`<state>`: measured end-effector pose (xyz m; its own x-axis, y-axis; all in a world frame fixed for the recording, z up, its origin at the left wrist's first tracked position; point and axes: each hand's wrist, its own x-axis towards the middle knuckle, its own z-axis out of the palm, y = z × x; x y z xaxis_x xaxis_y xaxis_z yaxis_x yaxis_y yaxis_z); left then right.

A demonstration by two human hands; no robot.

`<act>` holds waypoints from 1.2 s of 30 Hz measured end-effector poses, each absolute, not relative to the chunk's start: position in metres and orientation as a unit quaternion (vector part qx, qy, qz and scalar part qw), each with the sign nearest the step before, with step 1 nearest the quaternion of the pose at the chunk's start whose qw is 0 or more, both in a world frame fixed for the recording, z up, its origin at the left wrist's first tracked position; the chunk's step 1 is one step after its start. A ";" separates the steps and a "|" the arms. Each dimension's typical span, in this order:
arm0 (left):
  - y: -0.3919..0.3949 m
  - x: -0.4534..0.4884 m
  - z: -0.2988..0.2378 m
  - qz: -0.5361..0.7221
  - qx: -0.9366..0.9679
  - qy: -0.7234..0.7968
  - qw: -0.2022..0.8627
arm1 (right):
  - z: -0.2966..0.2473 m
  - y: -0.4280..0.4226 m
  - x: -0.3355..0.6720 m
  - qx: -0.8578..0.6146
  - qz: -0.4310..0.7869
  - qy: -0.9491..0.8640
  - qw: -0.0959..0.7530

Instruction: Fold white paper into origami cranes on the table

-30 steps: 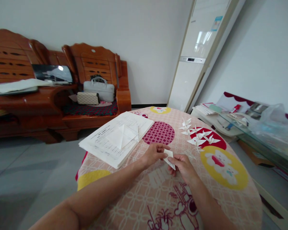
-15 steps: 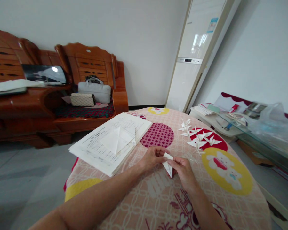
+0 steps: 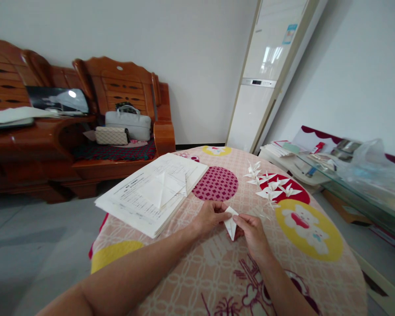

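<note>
A small folded white paper (image 3: 231, 227), kite-shaped with its narrow point towards me, is held between both hands just above the tablecloth. My left hand (image 3: 211, 216) grips its left edge, the thumb lying on top near the upper part. From the right, my right hand (image 3: 252, 229) pinches it, with thumb and forefinger at the upper right edge. The fingers beneath the paper are partly hidden. Beyond my right hand lie several white folded paper cranes (image 3: 271, 189) in a loose cluster.
On the table's left is a stack of printed sheets (image 3: 128, 206) with a folded paper square (image 3: 164, 188) on top. The patterned tablecloth (image 3: 184, 281) covers the round table. A glass-topped stand (image 3: 339, 177) with a plastic bag (image 3: 371, 162) stands to the right; wooden chairs (image 3: 118, 83) stand behind.
My right thumb and forefinger have shifted slightly up along the folded paper's right edge. Both hands keep hold of it. The view has moved a little; the cranes and sheets lie as before.
</note>
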<state>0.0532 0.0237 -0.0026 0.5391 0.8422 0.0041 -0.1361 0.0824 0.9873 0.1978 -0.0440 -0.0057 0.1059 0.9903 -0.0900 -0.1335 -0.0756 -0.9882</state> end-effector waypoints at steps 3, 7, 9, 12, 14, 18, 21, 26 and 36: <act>0.022 0.053 -0.002 0.377 0.576 0.304 0.659 | -0.005 -0.044 0.197 -0.503 0.538 -0.416 0.534; 0.021 0.054 -0.001 0.393 0.578 0.300 0.649 | -0.006 -0.044 0.198 -0.480 0.559 -0.409 0.539; 0.020 0.054 -0.002 0.397 0.583 0.297 0.644 | -0.007 -0.044 0.198 -0.475 0.562 -0.404 0.544; 0.019 0.054 -0.003 0.403 0.598 0.289 0.630 | -0.008 -0.045 0.197 -0.476 0.558 -0.399 0.550; 0.018 0.053 -0.003 0.415 0.611 0.289 0.609 | -0.008 -0.046 0.197 -0.475 0.558 -0.398 0.552; 0.015 0.052 -0.003 0.429 0.643 0.295 0.561 | -0.009 -0.047 0.197 -0.475 0.552 -0.404 0.553; 0.014 0.051 -0.003 0.432 0.642 0.296 0.560 | -0.009 -0.048 0.198 -0.481 0.534 -0.418 0.555; 0.011 0.049 0.000 0.447 0.644 0.301 0.543 | -0.008 -0.050 0.198 -0.502 0.500 -0.448 0.545; 0.009 0.039 0.010 0.424 0.775 0.250 0.396 | -0.003 -0.053 0.198 -0.498 0.493 -0.459 0.546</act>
<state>0.0394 0.0089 0.0105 0.5155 0.7232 0.4597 0.0515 -0.5617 0.8258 0.1979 -0.0528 -0.0034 0.0928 0.9956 0.0096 -0.0809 0.0172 -0.9966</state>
